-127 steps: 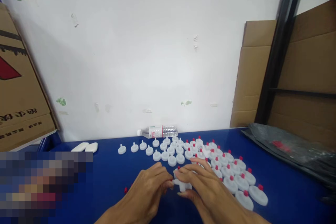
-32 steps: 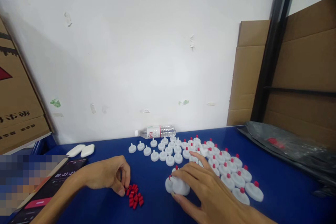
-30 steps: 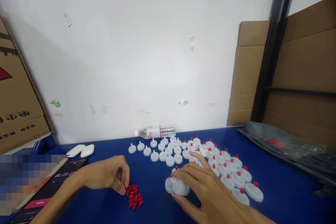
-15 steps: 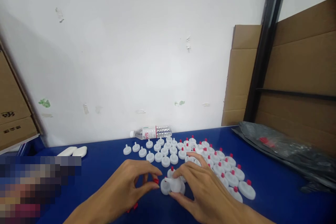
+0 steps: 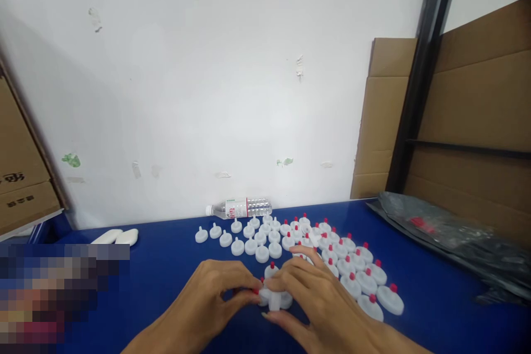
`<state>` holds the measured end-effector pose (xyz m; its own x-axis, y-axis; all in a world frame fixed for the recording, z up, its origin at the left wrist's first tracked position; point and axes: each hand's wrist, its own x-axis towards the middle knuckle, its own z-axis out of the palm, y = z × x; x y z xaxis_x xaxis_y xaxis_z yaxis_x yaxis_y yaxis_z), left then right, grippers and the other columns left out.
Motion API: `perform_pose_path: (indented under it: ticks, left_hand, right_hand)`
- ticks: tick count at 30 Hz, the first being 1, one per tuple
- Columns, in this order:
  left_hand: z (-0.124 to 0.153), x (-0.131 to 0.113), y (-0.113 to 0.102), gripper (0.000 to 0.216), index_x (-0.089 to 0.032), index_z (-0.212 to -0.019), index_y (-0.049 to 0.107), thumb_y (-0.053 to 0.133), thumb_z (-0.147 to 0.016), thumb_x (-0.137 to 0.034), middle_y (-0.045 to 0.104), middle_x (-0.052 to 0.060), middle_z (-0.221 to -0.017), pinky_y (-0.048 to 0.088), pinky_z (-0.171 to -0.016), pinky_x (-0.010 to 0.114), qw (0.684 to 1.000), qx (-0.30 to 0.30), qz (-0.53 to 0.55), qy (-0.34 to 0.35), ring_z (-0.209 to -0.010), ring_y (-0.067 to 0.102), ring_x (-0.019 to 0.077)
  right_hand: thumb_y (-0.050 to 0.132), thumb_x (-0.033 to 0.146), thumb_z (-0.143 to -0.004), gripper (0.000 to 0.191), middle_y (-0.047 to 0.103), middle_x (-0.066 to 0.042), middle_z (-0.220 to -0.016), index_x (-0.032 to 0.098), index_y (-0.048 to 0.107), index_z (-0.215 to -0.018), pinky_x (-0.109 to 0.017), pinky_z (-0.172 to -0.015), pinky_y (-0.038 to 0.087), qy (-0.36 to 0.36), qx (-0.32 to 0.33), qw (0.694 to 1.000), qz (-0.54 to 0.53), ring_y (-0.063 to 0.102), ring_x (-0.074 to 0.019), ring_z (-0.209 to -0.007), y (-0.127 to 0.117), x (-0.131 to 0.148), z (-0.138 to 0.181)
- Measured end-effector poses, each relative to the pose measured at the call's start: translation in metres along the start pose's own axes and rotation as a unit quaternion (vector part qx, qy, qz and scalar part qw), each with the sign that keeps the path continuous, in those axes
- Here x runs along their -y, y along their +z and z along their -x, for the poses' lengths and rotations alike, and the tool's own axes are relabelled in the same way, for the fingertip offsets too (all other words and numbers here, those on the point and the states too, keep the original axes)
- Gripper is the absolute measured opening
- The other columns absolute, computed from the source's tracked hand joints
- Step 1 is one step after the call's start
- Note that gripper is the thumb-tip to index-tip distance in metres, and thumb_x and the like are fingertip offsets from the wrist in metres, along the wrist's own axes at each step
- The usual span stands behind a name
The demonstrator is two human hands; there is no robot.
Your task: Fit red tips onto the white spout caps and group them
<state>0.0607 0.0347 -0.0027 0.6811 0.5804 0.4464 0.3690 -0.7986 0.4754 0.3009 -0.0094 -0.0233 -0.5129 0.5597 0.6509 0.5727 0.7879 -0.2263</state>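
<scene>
My left hand pinches a small red cap between thumb and fingers. The cap sits against the tip of a white plastic nozzle lid. This lid lies tilted on its side in my right hand, gripped between thumb and fingers. Just behind my fingertips stands a white lid with a red tip. Other white lids directly below my hands are partly covered by them. On the right, several red-tipped lids stand in a spread group. Plain white lids without red tips stand further back.
A clear plastic bottle lies along the white wall. Two white oval objects rest at the left. At the right is a grey plastic bag with red pieces visible. Cardboard borders the blue table.
My left hand has moved right, bringing the red cap to the nozzle of the lid in my right hand. The red pieces on the table by my left wrist are now hidden.
</scene>
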Motion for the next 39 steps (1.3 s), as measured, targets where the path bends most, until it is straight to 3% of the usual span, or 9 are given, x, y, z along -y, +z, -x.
perform_pose_path:
  ticks: [6,9,13,20,26,30,32,36,39]
  left_hand:
    - [0.002,-0.003,0.006,0.051,-0.019,-0.091,0.078,0.038,-0.112,-0.044,0.070,0.000,-0.066,0.034,-0.050,0.028,0.984,-0.004,-0.167,0.066,-0.051,0.063,0.0133]
    - [0.003,-0.007,0.007,0.057,-0.019,-0.080,0.073,0.034,-0.113,-0.045,0.067,0.000,-0.063,0.033,-0.049,0.028,0.985,0.003,-0.163,0.062,-0.050,0.062,0.0125]
    - [0.003,-0.013,0.012,0.052,-0.021,-0.074,0.067,0.041,-0.112,-0.045,0.065,-0.004,-0.059,0.036,-0.051,0.022,0.997,0.024,-0.063,0.025,-0.048,0.058,0.0089]
    - [0.007,-0.015,0.013,0.026,-0.023,-0.086,0.066,0.052,-0.107,-0.029,0.070,-0.005,-0.070,0.035,-0.056,0.026,0.992,-0.024,-0.125,-0.002,-0.057,0.062,0.0111]
    - [0.003,-0.006,-0.004,0.025,-0.022,-0.083,0.059,0.048,-0.105,-0.030,0.065,-0.003,-0.069,0.032,-0.056,0.029,0.968,-0.032,-0.244,-0.042,-0.054,0.058,0.0148]
    - [0.002,0.003,0.000,0.025,-0.023,-0.088,0.063,0.048,-0.107,-0.031,0.068,-0.001,-0.075,0.033,-0.062,0.032,0.946,0.044,-0.302,-0.110,-0.065,0.065,0.0209]
    - [0.003,0.007,0.006,0.022,-0.023,-0.095,0.065,0.051,-0.107,-0.034,0.071,0.001,-0.084,0.036,-0.067,0.033,0.945,0.080,-0.294,-0.122,-0.078,0.069,0.0236]
    - [0.004,0.007,0.006,0.024,-0.025,-0.102,0.068,0.053,-0.107,-0.043,0.072,0.002,-0.092,0.039,-0.071,0.032,0.954,0.073,-0.260,-0.134,-0.084,0.069,0.0231]
    - [0.002,0.003,-0.004,0.026,-0.023,-0.095,0.068,0.047,-0.107,-0.034,0.071,0.003,-0.088,0.038,-0.069,0.031,0.956,0.050,-0.256,-0.137,-0.078,0.066,0.0213]
  right_hand:
    - [0.076,0.030,-0.096,0.027,0.076,0.000,-0.099,0.022,0.061,-0.117,-0.044,-0.112,0.037,-0.016,-0.030,0.999,-0.016,0.070,-0.0195,-0.088,0.004,-0.002,0.004]
    - [0.077,0.029,-0.095,0.030,0.077,-0.001,-0.100,0.022,0.062,-0.119,-0.044,-0.109,0.040,-0.014,-0.040,0.999,-0.031,0.070,-0.0203,-0.091,0.009,-0.004,0.006]
    - [0.077,0.026,-0.095,0.025,0.078,-0.002,-0.101,0.023,0.063,-0.116,-0.044,-0.111,0.040,-0.009,-0.032,0.996,-0.077,0.070,-0.0201,-0.094,0.015,-0.006,0.007]
    - [0.077,0.022,-0.094,0.023,0.078,0.002,-0.108,0.026,0.064,-0.113,-0.050,-0.122,0.030,0.029,0.010,0.997,-0.067,0.071,-0.0190,-0.100,0.014,-0.001,-0.003]
    - [0.083,0.042,-0.088,0.073,0.060,-0.011,-0.150,0.023,0.049,-0.150,-0.065,-0.125,0.020,0.105,0.092,0.990,-0.012,0.052,-0.0328,-0.142,0.012,-0.003,-0.009]
    - [0.068,0.047,-0.099,0.032,0.063,-0.006,-0.147,0.028,0.070,-0.124,-0.066,-0.126,0.016,0.125,0.132,0.983,0.008,0.052,-0.0316,-0.142,0.010,-0.007,-0.007]
    - [0.066,0.040,-0.100,0.027,0.068,-0.005,-0.140,0.027,0.071,-0.123,-0.065,-0.126,0.015,0.138,0.117,0.983,0.020,0.057,-0.0294,-0.137,0.008,-0.009,-0.007]
    - [0.073,0.039,-0.095,0.056,0.058,-0.007,-0.152,0.029,0.054,-0.148,-0.063,-0.126,0.023,0.127,0.121,0.984,0.026,0.048,-0.0301,-0.145,0.004,-0.008,-0.008]
    - [0.071,0.047,-0.097,0.066,0.044,-0.005,-0.164,0.034,0.044,-0.156,-0.061,-0.126,0.024,0.088,0.148,0.985,0.016,0.039,-0.0303,-0.152,0.003,-0.005,-0.009]
